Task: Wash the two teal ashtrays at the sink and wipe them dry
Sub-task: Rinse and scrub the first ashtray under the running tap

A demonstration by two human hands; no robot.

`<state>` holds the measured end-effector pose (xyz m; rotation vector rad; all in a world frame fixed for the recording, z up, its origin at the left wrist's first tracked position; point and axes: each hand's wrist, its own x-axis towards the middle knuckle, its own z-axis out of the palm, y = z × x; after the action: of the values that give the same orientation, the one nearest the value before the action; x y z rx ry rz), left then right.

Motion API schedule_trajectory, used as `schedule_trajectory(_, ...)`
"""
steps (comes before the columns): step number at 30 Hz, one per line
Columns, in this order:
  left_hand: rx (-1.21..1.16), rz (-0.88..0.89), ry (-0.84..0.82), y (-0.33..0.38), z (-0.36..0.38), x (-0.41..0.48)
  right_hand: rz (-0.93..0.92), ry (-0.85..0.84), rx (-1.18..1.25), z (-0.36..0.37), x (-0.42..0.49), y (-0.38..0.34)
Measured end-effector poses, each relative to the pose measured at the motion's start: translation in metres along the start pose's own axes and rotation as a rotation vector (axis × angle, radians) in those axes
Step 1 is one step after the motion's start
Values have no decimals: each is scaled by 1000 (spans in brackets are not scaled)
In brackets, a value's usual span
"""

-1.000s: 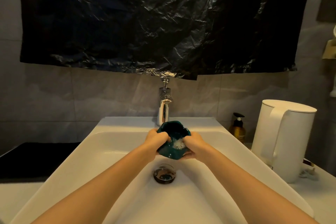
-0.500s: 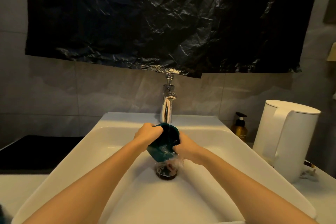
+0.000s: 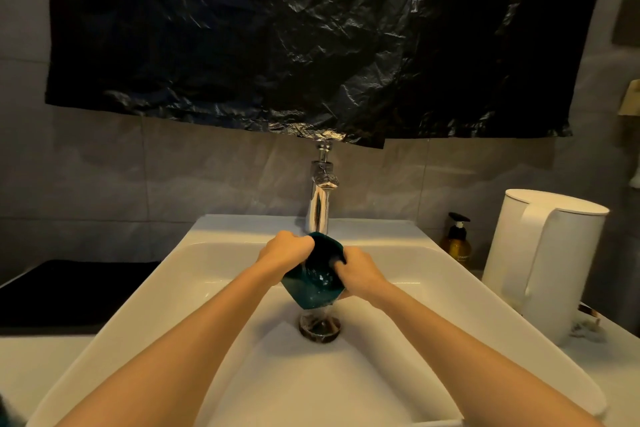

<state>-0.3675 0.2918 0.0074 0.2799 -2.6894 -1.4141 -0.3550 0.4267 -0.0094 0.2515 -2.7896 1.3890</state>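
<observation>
A teal ashtray (image 3: pixel 313 284) is held tilted over the white sink (image 3: pixel 214 263), below the chrome tap (image 3: pixel 321 204). Its hollow faces me and water runs off its lower edge toward the drain (image 3: pixel 319 328). My left hand (image 3: pixel 285 250) grips its upper left rim. My right hand (image 3: pixel 360 272) holds the right side, with fingers reaching into the hollow. A dark teal shape (image 3: pixel 7 412) shows at the bottom left corner; I cannot tell whether it is the other ashtray.
A white kettle (image 3: pixel 540 260) stands on the counter to the right, with an amber pump bottle (image 3: pixel 456 243) behind it. A black mat (image 3: pixel 69 291) lies left of the sink. Black plastic sheeting (image 3: pixel 311 38) hangs on the wall above the tap.
The ashtray has been turned from facing up with foam on it to tilted toward me, with water draining off. Both hands shifted slightly left and stayed on it.
</observation>
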Motion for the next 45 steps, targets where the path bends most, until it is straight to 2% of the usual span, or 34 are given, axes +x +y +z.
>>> schedule_trajectory(2,1,-7,13,1,-3,1,-6,-40,23,-1,1,-1)
schedule_trajectory(4,38,-11,35,-1,-6,3,-23,-216,90,-2,-1,-2)
schedule_trajectory(5,57,-9,38,-1,-6,3,-23,-250,101,-3,-5,-3)
schedule_trajectory(6,68,-1,37,-1,-6,3,-24,-219,84,-2,-4,-1)
schedule_trajectory(9,33,25,2,0,-4,0,-53,12,-25,0,2,1)
schedule_trajectory(11,-12,25,-4,1,-6,1,-71,11,-54,0,0,-1)
schedule_trajectory(15,-56,8,23,-3,-13,3,-192,-109,-254,-3,-1,1)
schedule_trajectory(18,-52,2,75,-8,-19,3,-404,-179,-438,-1,-8,2)
schedule_trajectory(20,-103,0,98,-11,-24,5,-524,-132,-805,0,-20,-4)
schedule_trajectory(21,-139,2,101,-12,-26,6,-563,-91,-900,2,-27,-10)
schedule_trajectory(25,-154,34,112,-12,-26,4,-648,-105,-921,14,-38,-18)
schedule_trajectory(30,-146,30,117,-9,-21,2,-728,74,-1322,0,-27,-11)
schedule_trajectory(32,-97,45,130,-6,-20,0,-676,11,-1268,6,-31,-12)
schedule_trajectory(35,-29,41,157,-6,-19,-4,-553,-131,-994,8,-40,-18)
schedule_trajectory(37,-54,37,150,-7,-18,-5,-602,-97,-1054,2,-35,-14)
schedule_trajectory(39,-115,43,148,-7,-18,-5,-696,-25,-1197,-3,-28,-8)
schedule_trajectory(40,-153,38,155,-7,-18,-5,-713,-17,-1184,-2,-27,-7)
schedule_trajectory(43,-332,-26,166,-5,-22,-1,-670,-60,-915,5,-33,-13)
schedule_trajectory(45,-434,-81,139,-2,-23,-2,-703,-77,-872,5,-32,-17)
